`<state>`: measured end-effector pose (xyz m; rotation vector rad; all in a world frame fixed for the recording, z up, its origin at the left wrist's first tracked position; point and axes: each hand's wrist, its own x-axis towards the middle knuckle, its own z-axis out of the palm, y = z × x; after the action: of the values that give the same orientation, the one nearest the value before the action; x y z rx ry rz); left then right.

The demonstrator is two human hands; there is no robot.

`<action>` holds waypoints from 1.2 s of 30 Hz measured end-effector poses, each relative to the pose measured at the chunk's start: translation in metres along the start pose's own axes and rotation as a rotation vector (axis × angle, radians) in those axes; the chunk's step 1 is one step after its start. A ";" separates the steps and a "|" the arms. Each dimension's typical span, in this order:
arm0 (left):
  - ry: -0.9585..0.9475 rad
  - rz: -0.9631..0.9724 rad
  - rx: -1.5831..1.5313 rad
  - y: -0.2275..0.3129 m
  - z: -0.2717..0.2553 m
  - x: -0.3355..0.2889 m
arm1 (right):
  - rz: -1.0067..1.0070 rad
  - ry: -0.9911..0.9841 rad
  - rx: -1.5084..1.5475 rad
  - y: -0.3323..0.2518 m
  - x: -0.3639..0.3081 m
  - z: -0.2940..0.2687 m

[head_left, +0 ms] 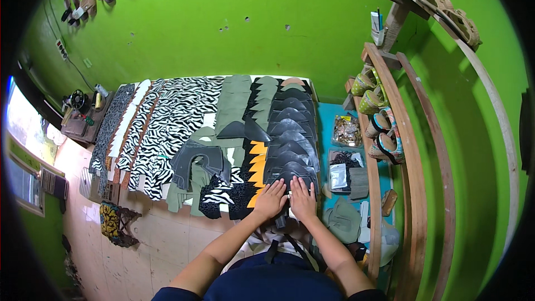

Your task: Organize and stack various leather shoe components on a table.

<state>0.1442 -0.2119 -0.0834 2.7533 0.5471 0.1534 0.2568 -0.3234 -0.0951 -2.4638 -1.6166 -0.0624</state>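
My left hand [272,199] and my right hand [302,198] lie side by side, palms down with fingers stretched out, on the nearest of the black shoe-upper pieces [290,128]. These pieces overlap in a column at the table's right end. Left of the hands, pointed yellow pieces [257,171] stick out along the column. Curved dark grey pieces [195,163] and a black piece with a zebra patch [218,196] lie further left, near the front edge. Olive green pieces [234,97] and long rows of zebra-print pieces [184,100] cover the rest of the tabletop.
To the right, a wooden rack [409,178] holds patterned sandals [384,142]. Between it and the table are a box of small shiny parts [346,131] and more olive pieces [341,220]. A yellow-patterned stool [116,224] stands at left on the tiled floor.
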 end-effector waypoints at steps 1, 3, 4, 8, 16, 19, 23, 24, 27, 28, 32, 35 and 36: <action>-0.030 -0.004 -0.104 -0.003 -0.006 0.003 | 0.006 0.015 0.004 0.000 0.000 0.001; 0.071 0.027 -0.209 -0.009 -0.013 0.003 | 0.026 0.050 0.056 -0.002 0.001 0.001; 0.076 0.022 -0.208 -0.013 -0.016 0.000 | 0.020 0.050 0.055 -0.005 0.002 0.000; 0.212 -0.011 -0.214 -0.035 -0.033 -0.011 | 0.102 0.081 0.087 -0.019 0.009 -0.003; 0.371 -0.210 -0.193 -0.107 -0.068 -0.035 | 0.081 0.156 0.269 -0.088 0.062 -0.015; 0.409 -0.335 -0.132 -0.144 -0.081 -0.045 | 0.055 0.194 0.313 -0.123 0.091 -0.008; 0.407 -0.437 -0.028 -0.197 -0.098 -0.061 | 0.019 0.196 0.385 -0.166 0.126 0.002; 0.416 -0.436 -0.024 -0.210 -0.100 -0.065 | 0.023 0.200 0.363 -0.178 0.134 0.006; 0.365 -0.536 0.053 -0.242 -0.106 -0.074 | 0.091 0.065 0.345 -0.208 0.152 0.018; 0.371 -0.534 0.053 -0.249 -0.108 -0.075 | 0.090 0.107 0.325 -0.217 0.157 0.024; 0.320 -0.511 0.046 -0.270 -0.117 -0.079 | 0.204 0.047 0.279 -0.245 0.170 0.036; 0.216 -0.501 0.021 -0.273 -0.125 -0.080 | 0.299 0.009 0.239 -0.258 0.176 0.039; 0.210 -0.496 0.021 -0.278 -0.124 -0.081 | 0.334 -0.022 0.231 -0.261 0.176 0.039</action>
<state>-0.0494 0.0359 -0.0644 2.5410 1.2677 0.3166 0.0869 -0.0564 -0.0721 -2.5166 -1.1260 0.1887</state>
